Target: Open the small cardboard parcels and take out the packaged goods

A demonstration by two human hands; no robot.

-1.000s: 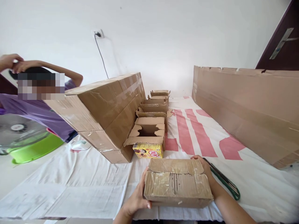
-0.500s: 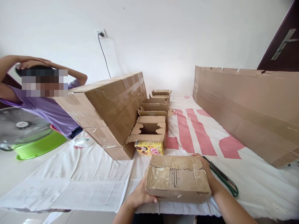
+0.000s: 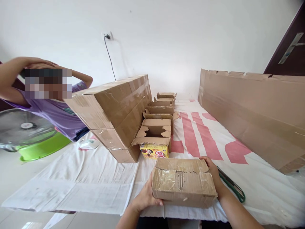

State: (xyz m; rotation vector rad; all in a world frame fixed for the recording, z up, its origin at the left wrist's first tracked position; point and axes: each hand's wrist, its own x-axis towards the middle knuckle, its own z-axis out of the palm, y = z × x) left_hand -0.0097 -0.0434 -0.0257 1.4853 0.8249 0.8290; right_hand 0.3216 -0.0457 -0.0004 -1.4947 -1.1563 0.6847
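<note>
A closed brown cardboard box, with clear tape and torn paper along its top seam, is held between my two hands at the table's near edge. My left hand grips its left side, thumb at the lower front corner. On the far right corner rests my right hand, its fingers curled round the edge and partly hidden. Just right of my right forearm lies a green-handled utility knife. Beyond the held box a yellow printed carton sits in front of an open cardboard box.
A row of open boxes runs back toward the wall beside a stack of taped cartons. At the right stands a tall cardboard panel. A white mouse lies on the cloth. A person in purple is at left, by a fan.
The whole view has shifted slightly, so things sit a little farther right. Both hands keep the same hold on the cardboard box.
</note>
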